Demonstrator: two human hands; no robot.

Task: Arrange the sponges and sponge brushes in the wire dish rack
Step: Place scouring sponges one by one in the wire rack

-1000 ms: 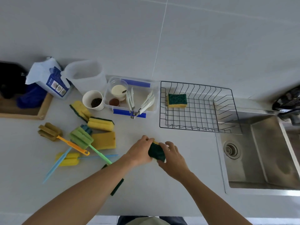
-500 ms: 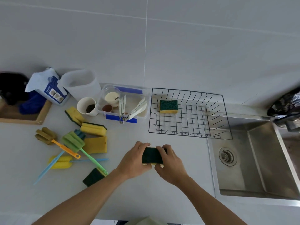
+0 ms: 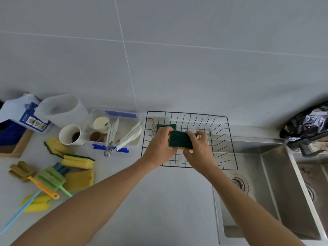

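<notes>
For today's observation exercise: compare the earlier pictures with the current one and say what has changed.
Both hands, left hand and right hand, carried the green-topped sponge from the counter forward over the wire rack, grip unchanged. The first sponge in the rack, and the sponges and brushes at left, stayed put.

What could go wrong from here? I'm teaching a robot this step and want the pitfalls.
1. Both hands, left hand and right hand, hold the sponge over the rack; set down carelessly, it may land on the first sponge instead of beside it.
2. The rack's right end overhangs the sink; pressing there might tip it.
3. The left forearm passes near the brushes and could sweep them on the way back.
</notes>
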